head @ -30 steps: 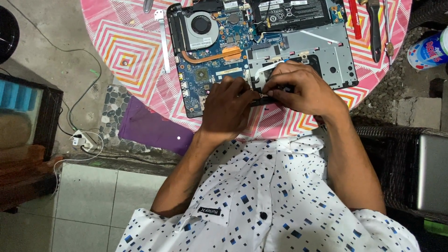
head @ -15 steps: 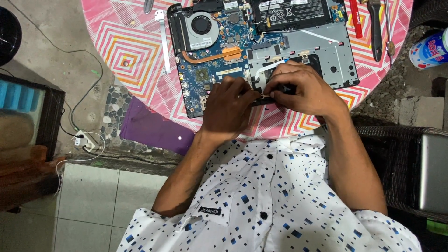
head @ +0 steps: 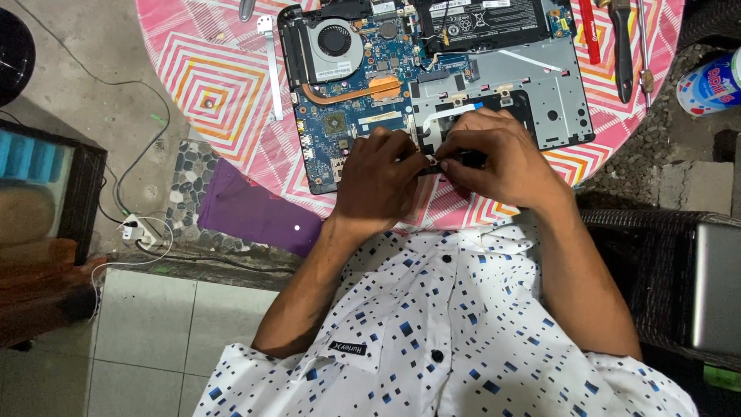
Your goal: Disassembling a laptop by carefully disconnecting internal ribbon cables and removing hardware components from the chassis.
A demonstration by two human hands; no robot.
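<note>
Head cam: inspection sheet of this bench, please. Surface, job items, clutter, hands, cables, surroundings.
Surface: round table, pink patterned cloth.
Job's things: opened laptop, board, fan and battery exposed; small dark part pinched between both hands.
Clutter: screwdrivers, can, silver strip.
Grippers: left hand and right hand meet at laptop's near edge.
Cables: white cable with plug on floor.
Surroundings: purple cloth, tiled floor, wicker chair.
</note>
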